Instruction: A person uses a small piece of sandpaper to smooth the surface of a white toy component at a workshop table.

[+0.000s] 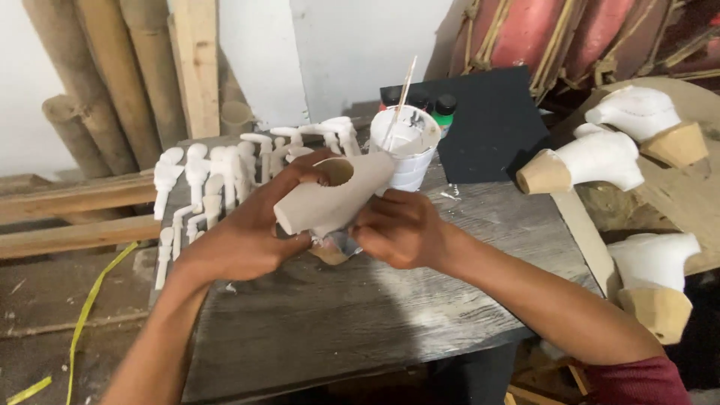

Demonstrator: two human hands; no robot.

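Both hands grip one pale hollow carved piece [334,196] at frame centre, left hand [247,236] wrapped under it, right hand [401,229] closed at its lower end; risk: a nudge tips the nearby paint cup [409,150] over the grey table [337,315].

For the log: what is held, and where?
Both hands hold one pale carved wooden piece: left hand around its rounded end, right hand underneath.

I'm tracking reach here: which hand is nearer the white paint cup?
Right. The right hand sits just below the cup, holding the carved piece; the left hand grips that piece farther left.
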